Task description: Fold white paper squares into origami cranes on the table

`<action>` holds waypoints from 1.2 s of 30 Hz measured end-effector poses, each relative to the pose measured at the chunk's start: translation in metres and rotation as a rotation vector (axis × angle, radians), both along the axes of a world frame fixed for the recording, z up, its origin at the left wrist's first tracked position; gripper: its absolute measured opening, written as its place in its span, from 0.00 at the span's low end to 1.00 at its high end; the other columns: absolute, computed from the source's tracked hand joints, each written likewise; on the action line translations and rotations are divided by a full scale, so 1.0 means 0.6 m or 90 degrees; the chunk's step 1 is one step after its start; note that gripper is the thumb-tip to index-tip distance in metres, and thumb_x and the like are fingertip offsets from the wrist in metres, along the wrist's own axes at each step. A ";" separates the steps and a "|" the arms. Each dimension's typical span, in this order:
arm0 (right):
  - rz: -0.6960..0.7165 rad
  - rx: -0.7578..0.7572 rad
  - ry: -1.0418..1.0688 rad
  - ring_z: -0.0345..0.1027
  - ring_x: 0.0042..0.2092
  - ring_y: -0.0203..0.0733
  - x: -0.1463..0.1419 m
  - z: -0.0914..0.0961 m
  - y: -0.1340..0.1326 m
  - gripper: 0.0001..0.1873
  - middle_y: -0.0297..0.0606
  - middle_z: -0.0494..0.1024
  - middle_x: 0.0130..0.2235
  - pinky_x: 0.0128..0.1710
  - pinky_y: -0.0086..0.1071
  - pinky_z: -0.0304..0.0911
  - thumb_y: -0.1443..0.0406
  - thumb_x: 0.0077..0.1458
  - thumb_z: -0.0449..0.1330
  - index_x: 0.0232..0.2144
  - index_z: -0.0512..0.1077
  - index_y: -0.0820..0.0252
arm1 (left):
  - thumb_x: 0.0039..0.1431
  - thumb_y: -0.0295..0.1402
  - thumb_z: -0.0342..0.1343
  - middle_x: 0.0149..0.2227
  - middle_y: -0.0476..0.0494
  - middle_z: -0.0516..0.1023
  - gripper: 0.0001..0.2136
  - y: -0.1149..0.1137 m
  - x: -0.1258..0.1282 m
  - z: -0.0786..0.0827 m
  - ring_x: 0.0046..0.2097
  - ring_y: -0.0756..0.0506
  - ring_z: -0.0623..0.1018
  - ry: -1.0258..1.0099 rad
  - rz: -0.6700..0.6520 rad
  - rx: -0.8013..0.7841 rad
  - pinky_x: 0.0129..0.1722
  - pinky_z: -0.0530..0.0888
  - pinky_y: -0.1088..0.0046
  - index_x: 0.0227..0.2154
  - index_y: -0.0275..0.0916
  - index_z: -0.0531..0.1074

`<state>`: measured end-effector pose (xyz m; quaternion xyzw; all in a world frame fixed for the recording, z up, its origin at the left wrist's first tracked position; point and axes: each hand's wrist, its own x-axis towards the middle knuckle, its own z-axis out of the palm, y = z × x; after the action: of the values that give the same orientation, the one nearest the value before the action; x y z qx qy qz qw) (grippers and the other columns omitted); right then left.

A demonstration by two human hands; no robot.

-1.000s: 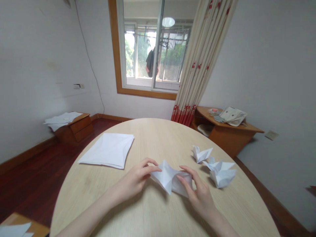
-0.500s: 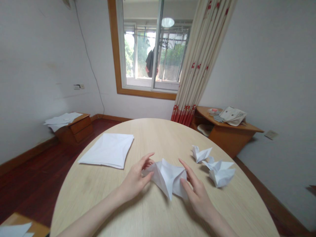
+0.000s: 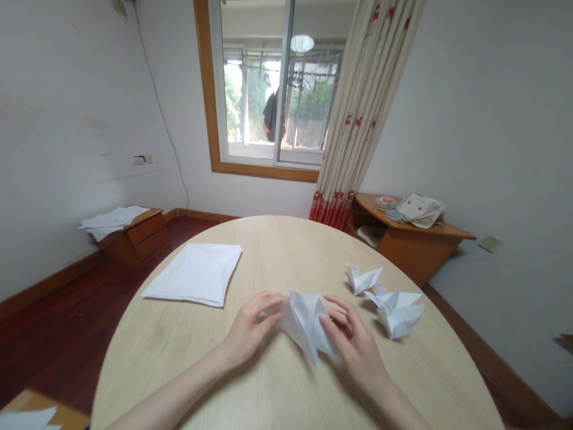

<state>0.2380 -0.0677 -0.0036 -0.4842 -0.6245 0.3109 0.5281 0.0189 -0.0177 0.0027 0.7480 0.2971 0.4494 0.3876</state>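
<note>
A partly folded white paper sheet (image 3: 305,319) stands creased and peaked between the fingers of both hands, its lower point just touching the round pale wooden table (image 3: 277,245). The left hand (image 3: 251,325) has its fingers closed on the sheet's left edge, thumb below and fingertips on top, pinching the paper. The right hand (image 3: 354,343) has its fingers curled and closed on the sheet's right flap, the thumb pressed against the near face of the paper. Both forearms are bare and lie low over the near part of the table.

Just beyond the right fingers, to their right, sits a crumpled-looking folded white paper figure (image 3: 400,315) with pointed wings. Near it, a little farther from the fingers, is a smaller folded white paper figure (image 3: 362,278). Both rest on the table and are apart from the hand.

Well apart from the left fingers, ahead and to their left, lies a flat stack of white square paper sheets (image 3: 194,275) near the table's far left edge.

Beyond the table, past the fingers, stand an orange-framed window (image 3: 255,101) and a cream curtain with red flowers (image 3: 358,113). Far right of the fingers is a wooden corner desk (image 3: 403,239) bearing a beige cloth bag (image 3: 421,209). Far left is a low brown wooden cabinet (image 3: 143,230) covered with white paper.
</note>
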 end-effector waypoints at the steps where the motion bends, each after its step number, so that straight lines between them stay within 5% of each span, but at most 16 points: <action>1: -0.006 0.016 -0.015 0.75 0.45 0.45 0.000 0.001 0.000 0.18 0.47 0.79 0.44 0.44 0.34 0.70 0.55 0.59 0.56 0.48 0.66 0.58 | 0.61 0.29 0.52 0.47 0.41 0.75 0.13 -0.001 0.000 0.000 0.51 0.43 0.73 0.012 -0.015 0.012 0.53 0.67 0.65 0.48 0.42 0.75; 10: -0.015 0.130 -0.204 0.73 0.49 0.45 0.006 0.008 -0.003 0.17 0.43 0.78 0.49 0.50 0.37 0.69 0.60 0.63 0.50 0.49 0.73 0.57 | 0.63 0.24 0.48 0.52 0.42 0.65 0.24 -0.003 0.004 -0.022 0.49 0.44 0.70 0.102 0.011 0.104 0.52 0.68 0.64 0.60 0.52 0.62; 20: 0.048 0.181 -0.269 0.69 0.54 0.47 0.003 0.014 -0.009 0.23 0.44 0.74 0.54 0.52 0.39 0.68 0.61 0.63 0.52 0.59 0.65 0.55 | 0.63 0.30 0.54 0.40 0.43 0.75 0.19 -0.008 0.007 -0.028 0.40 0.46 0.74 0.039 0.049 0.141 0.41 0.72 0.71 0.57 0.42 0.66; 31: -0.016 0.081 -0.169 0.75 0.43 0.45 -0.003 0.008 -0.009 0.22 0.44 0.79 0.47 0.45 0.37 0.71 0.58 0.59 0.56 0.53 0.69 0.57 | 0.62 0.34 0.56 0.43 0.42 0.72 0.14 -0.014 0.007 -0.015 0.41 0.45 0.74 0.008 0.054 0.120 0.40 0.74 0.67 0.51 0.45 0.72; 36: -0.003 0.029 -0.063 0.75 0.43 0.44 -0.008 0.007 -0.009 0.22 0.44 0.79 0.45 0.43 0.36 0.71 0.56 0.57 0.58 0.52 0.69 0.57 | 0.54 0.32 0.63 0.55 0.41 0.62 0.29 -0.008 0.010 -0.025 0.53 0.41 0.68 -0.010 0.106 0.059 0.49 0.71 0.61 0.59 0.50 0.62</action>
<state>0.2329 -0.0729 0.0009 -0.4882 -0.6559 0.2711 0.5079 0.0249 -0.0224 -0.0120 0.7341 0.3341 0.4996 0.3162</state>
